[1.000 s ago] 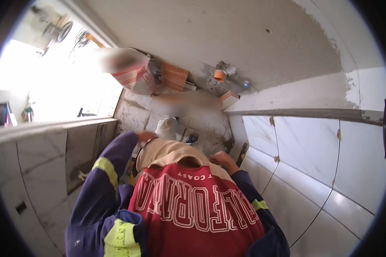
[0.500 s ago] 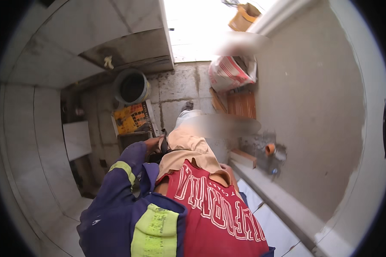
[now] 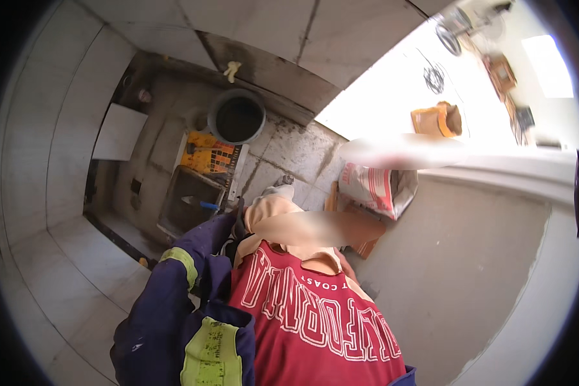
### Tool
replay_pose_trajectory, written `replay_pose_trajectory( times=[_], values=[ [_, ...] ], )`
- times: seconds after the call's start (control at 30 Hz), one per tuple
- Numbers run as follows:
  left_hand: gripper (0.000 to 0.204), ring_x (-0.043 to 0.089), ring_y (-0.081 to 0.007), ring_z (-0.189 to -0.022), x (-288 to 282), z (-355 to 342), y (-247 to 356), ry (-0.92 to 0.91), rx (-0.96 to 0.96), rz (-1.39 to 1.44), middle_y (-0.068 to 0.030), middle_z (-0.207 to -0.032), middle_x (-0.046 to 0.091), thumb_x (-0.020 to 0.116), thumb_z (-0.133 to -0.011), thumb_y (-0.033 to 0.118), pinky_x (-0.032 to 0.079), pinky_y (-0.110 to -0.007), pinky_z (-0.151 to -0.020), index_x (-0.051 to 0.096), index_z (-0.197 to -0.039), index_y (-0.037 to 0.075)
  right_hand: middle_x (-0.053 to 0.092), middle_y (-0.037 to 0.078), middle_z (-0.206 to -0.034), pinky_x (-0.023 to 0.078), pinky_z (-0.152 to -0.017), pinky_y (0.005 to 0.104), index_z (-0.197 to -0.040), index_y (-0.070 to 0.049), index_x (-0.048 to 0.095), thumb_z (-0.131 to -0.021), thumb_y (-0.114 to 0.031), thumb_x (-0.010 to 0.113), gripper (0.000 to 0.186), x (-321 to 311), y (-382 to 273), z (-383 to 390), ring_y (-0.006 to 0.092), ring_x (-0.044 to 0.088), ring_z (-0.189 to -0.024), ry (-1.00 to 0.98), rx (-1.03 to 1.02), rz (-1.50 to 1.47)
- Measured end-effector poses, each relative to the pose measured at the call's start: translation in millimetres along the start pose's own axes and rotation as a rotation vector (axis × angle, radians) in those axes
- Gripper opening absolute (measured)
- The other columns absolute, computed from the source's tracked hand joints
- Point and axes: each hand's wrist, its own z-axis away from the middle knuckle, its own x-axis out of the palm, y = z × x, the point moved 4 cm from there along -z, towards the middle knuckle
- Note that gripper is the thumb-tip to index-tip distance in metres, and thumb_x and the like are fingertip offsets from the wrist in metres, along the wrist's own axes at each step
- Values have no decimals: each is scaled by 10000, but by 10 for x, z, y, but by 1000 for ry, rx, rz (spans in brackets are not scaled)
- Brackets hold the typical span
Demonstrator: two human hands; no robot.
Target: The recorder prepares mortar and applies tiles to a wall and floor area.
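Observation:
My left arm, in a navy sleeve [image 3: 202, 241] with a yellow-green band, reaches forward beside my bent knee; the hand at its end is hidden by the sleeve and leg. Closest to that cuff is a dark shallow tray [image 3: 177, 220], where a trowel [image 3: 207, 205] with a blue handle lies. Only a sliver of my right hand [image 3: 347, 264] shows past the red jersey [image 3: 302, 296], low beside my beige trousers [image 3: 267, 209]. Its fingers are out of sight, so what it touches cannot be seen.
Beyond the tray lie a yellow tile-patterned package [image 3: 206, 154] and a grey bucket [image 3: 239, 94] with dark contents. A red-and-white sack [image 3: 370, 186] stands by reddish-brown tiles [image 3: 367, 248]. A pale tile [image 3: 119, 132] leans at left. Through the bright doorway stands an open yellow-brown bag [image 3: 431, 120].
My view has swung to the right, bringing more of the bright doorway area in. The trowel in the tray has come into sight, while my left hand, visible before, is now hidden.

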Motion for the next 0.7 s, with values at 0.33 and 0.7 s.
replay_pose_trajectory(
  times=[0.33,0.7],
  values=[
    [370,639,-267,-934,-161,182,-678,648,100,-26,-134,-1022,681,623,-844,288,501,-403,-823,636,-1137,62,542,300,-1263,425,-973,356,-1330,101,439,-874,-261,554,593,145,-2268,-506,318,544,-1187,-161,-89,1053],
    [735,458,-334,-1262,2031,1705,2998,405,345,-284,-162,-1399,454,688,-822,311,359,-410,-1063,358,-1448,114,653,148,-1110,493,-854,317,-1227,-32,588,-852,-279,679,458,-1567,-3769,-886,209,606,-1040,-441,-240,1052]
  ],
)
